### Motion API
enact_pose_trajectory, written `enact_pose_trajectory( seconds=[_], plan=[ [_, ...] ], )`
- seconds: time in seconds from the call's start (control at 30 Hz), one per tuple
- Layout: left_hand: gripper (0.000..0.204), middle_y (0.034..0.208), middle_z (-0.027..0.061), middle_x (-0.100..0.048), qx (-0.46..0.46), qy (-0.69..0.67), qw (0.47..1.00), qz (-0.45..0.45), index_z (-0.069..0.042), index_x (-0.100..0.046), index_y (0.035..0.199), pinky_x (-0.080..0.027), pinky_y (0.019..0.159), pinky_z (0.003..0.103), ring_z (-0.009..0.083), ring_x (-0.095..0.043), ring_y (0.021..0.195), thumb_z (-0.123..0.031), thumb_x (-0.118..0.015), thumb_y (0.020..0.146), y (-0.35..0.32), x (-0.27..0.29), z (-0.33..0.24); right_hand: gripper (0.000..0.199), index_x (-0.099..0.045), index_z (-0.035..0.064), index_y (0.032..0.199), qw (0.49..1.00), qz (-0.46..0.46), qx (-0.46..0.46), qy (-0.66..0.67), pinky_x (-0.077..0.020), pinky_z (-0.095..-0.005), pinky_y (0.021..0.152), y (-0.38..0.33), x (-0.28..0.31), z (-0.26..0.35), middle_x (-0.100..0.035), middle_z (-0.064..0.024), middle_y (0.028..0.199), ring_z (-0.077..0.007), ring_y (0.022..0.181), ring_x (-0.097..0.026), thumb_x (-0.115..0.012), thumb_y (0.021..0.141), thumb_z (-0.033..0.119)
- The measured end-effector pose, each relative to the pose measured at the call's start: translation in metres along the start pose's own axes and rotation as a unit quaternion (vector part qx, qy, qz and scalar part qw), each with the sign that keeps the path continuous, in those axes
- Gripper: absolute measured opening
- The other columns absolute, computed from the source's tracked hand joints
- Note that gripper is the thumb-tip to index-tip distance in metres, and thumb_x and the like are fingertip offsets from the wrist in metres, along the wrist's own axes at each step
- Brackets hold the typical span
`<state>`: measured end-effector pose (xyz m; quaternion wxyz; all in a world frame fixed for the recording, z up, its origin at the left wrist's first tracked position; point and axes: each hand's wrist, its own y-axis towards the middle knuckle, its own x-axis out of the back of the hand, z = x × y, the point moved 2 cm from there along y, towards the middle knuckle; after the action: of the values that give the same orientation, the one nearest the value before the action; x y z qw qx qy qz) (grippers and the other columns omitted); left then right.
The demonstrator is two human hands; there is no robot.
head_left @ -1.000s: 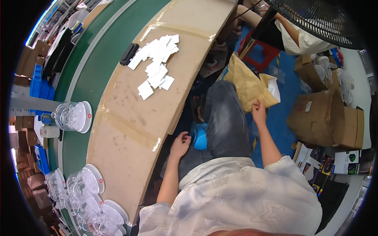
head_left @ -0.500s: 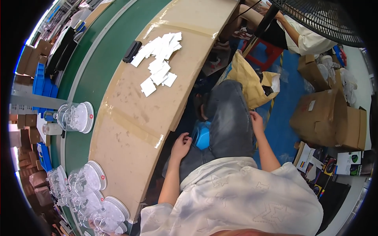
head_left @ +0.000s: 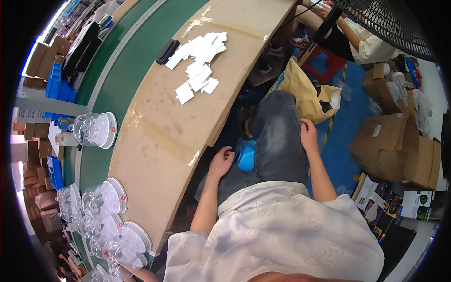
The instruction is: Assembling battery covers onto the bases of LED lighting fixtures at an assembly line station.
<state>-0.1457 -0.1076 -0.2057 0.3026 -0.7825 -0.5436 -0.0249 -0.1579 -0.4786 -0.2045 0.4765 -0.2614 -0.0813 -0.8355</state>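
My left hand (head_left: 221, 162) rests on my left thigh beside the bench edge, its fingers loosely bent and nothing visible in them. My right hand (head_left: 308, 134) lies along the outer side of my right leg, relaxed and holding nothing that I can see. A blue rounded object (head_left: 246, 157) shows between my thighs, close to my left hand. On the cardboard-covered bench (head_left: 162, 136) lies a loose pile of white flat pieces (head_left: 199, 63), with a black oblong case (head_left: 167, 51) beside it. Neither hand touches these.
Clear domed containers with white rims (head_left: 112, 197) cluster at lower left; another (head_left: 101, 130) stands on the green belt (head_left: 117, 75). Another person's arm (head_left: 141, 273) reaches among the cluster. A yellow sack (head_left: 300, 91), cartons (head_left: 383, 145), a fan (head_left: 390, 23) and a seated person are rightward.
The view has shifted slightly, moving the bench items within it. More of the other person's arm shows at lower left. My hands stay resting at my legs.
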Motion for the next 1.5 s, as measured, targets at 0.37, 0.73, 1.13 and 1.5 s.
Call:
enact_pose_trajectory(
  seconds=[0.37, 0.73, 1.13, 1.5],
  plan=[
    [0.033, 0.112, 0.0064, -0.067, -0.066, -0.189, 0.973, 0.118, -0.003, -0.058, 0.128, -0.05, 0.074, 0.024, 0.0122, -0.065, 0.09, -0.007, -0.058, 0.095, -0.064, 0.018, -0.096, 0.019, -0.064, 0.0018, 0.111, 0.995, 0.008, 0.098, -0.001, -0.0482, -0.0316, 0.083, 0.017, -0.014, 0.031, -0.061, -0.0086, 0.104, -0.0216, 0.091, -0.061, -0.057, 0.095, 0.008],
    [0.018, 0.092, 0.0135, -0.067, -0.312, -0.088, 0.912, -0.249, 0.004, -0.067, 0.094, -0.044, 0.057, 0.02, 0.0127, -0.058, 0.067, 0.012, -0.056, 0.083, -0.003, 0.075, -0.177, 0.029, -0.063, -0.0031, 0.115, 0.938, 0.324, 0.115, 0.042, -0.0482, -0.0364, 0.089, 0.189, -0.156, 0.09, -0.071, -0.0138, 0.104, -0.0203, 0.099, -0.064, -0.061, 0.089, 0.01],
    [0.032, 0.086, 0.0057, -0.069, -0.183, 0.112, 0.924, -0.316, -0.009, -0.072, 0.09, -0.051, 0.053, 0.029, 0.0195, -0.063, 0.063, 0.006, -0.063, 0.063, 0.022, 0.065, -0.184, 0.061, -0.049, 0.0035, 0.141, 0.798, 0.572, -0.002, 0.191, -0.0354, -0.0367, 0.111, 0.274, -0.336, 0.023, -0.048, -0.0136, 0.145, -0.0224, 0.133, -0.043, -0.071, 0.089, 0.026],
    [0.049, 0.085, 0.013, -0.065, -0.144, 0.154, 0.9, -0.38, -0.002, -0.049, 0.12, -0.05, 0.058, 0.024, 0.0162, -0.054, 0.059, -0.003, -0.067, 0.075, 0.008, 0.042, -0.174, 0.062, -0.049, 0.0025, 0.14, 0.703, 0.646, -0.01, 0.297, -0.0362, -0.0368, 0.11, 0.21, -0.461, -0.024, -0.048, -0.0146, 0.144, -0.0233, 0.132, -0.044, -0.073, 0.087, 0.026]
  ],
)
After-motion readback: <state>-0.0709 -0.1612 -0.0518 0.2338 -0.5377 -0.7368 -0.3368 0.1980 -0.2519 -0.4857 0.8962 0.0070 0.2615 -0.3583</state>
